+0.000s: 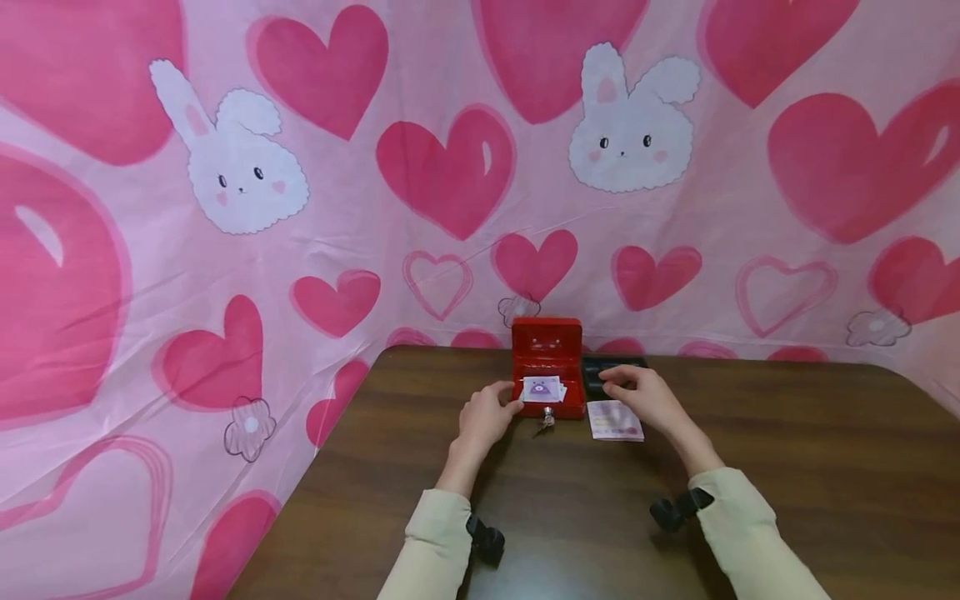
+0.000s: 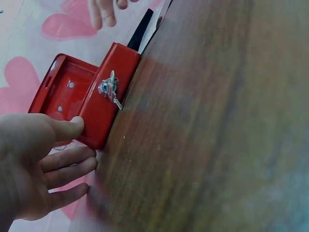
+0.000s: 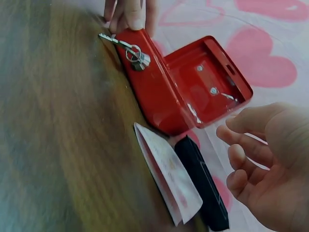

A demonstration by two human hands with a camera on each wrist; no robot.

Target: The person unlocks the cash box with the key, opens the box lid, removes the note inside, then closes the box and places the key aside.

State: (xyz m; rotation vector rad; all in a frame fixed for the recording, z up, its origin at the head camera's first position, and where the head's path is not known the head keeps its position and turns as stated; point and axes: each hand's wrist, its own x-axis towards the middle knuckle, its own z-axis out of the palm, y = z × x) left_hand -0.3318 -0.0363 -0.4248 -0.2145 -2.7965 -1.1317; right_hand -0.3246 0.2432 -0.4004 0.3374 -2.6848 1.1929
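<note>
A red cash box (image 1: 550, 408) stands with its lid (image 1: 546, 343) raised, and a key ring with keys (image 2: 114, 92) hangs from its front lock. Inside lie small purple-and-white paper notes (image 1: 542, 388). At the box's left end my left hand (image 1: 486, 414) holds its corner, thumb (image 2: 72, 126) on the front and fingers along the side. To the right of the box my right hand (image 1: 639, 395) hovers with loosely bent fingers and nothing between them. Under it are a black tray (image 3: 200, 181) and a folded stack of pinkish paper notes (image 3: 169, 169).
Brown wooden table (image 1: 555, 508) spreads out around the box. Directly behind it hangs a pink cloth (image 1: 450, 75) with hearts and rabbits. Black wrist cameras (image 1: 486, 540) sit on both forearms, below beige sleeves.
</note>
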